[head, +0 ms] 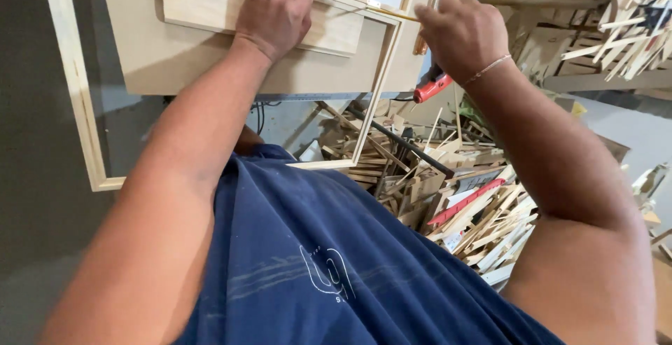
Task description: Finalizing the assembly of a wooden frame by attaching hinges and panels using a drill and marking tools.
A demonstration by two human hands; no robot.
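Observation:
My left hand (275, 7) lies flat, fingers spread, on a pale wooden block (203, 2) that rests on a light wood workbench top (175, 65). A thin wooden frame (84, 114) lies across the bench and hangs over its near edge. My right hand (458, 33) is closed around a red-handled tool (432, 88) at the frame's right corner, where a thin wooden strip (392, 14) meets it. The tool's working end is hidden behind my hand. My blue shirt fills the lower middle of the view.
A large heap of wood offcuts and strips (455, 198) lies on the floor below the bench, with a dark rod (406, 147) and a red bar (465, 201) in it. More wooden pieces are stacked at the upper right (616, 23). Grey floor lies to the left.

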